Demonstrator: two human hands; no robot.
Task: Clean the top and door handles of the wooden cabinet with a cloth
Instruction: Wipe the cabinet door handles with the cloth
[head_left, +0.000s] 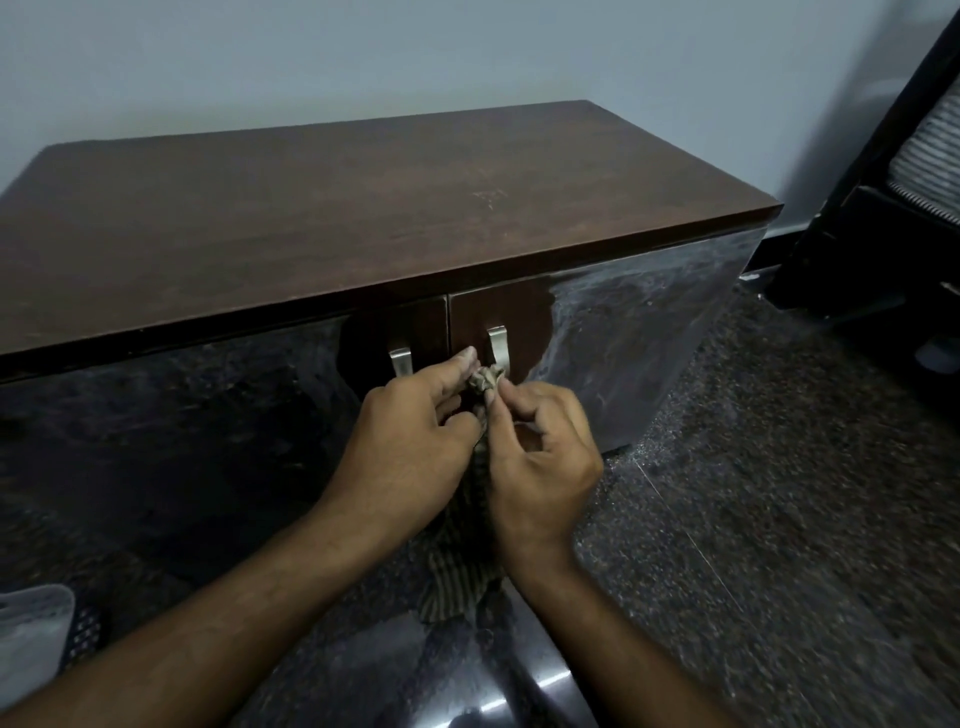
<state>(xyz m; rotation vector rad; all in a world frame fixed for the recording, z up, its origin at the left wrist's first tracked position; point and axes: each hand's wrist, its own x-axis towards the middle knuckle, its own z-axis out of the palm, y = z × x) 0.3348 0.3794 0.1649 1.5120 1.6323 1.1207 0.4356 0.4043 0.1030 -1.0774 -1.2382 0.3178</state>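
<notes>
While both hands work together at the cabinet front, the striped brown-and-tan cloth (485, 382) is bunched into a wad against the lower end of the right-hand flat brushed-metal door handle (497, 345), its loose tail hanging down between the wrists. Left hand (410, 441): fingers curled round the cloth, forefinger stretched up beside the wad. Right hand (540, 457): thumb and forefinger pinching the cloth from the other side, remaining fingers folded under. Step in hand, as judged: wiping the right door handle; the dark wooden cabinet top (363, 208) lies well beyond the hands, up and away, with a faint pale smudge towards its right, so whether it has been done cannot be told. Left-hand brushed-metal door handle (401, 361): just beside the left forefinger, uncovered, apart from the cloth. Glossy dark cabinet doors (182, 441): a dull film with clearer patches round the handles. Next move calls for drawing the wad along the handle's length to its upper bend, then shifting a short way left to the other handle. Outward: speckled dark stone floor (779, 493) to the right of the right hand; pale wall (363, 57) behind the cabinet.
</notes>
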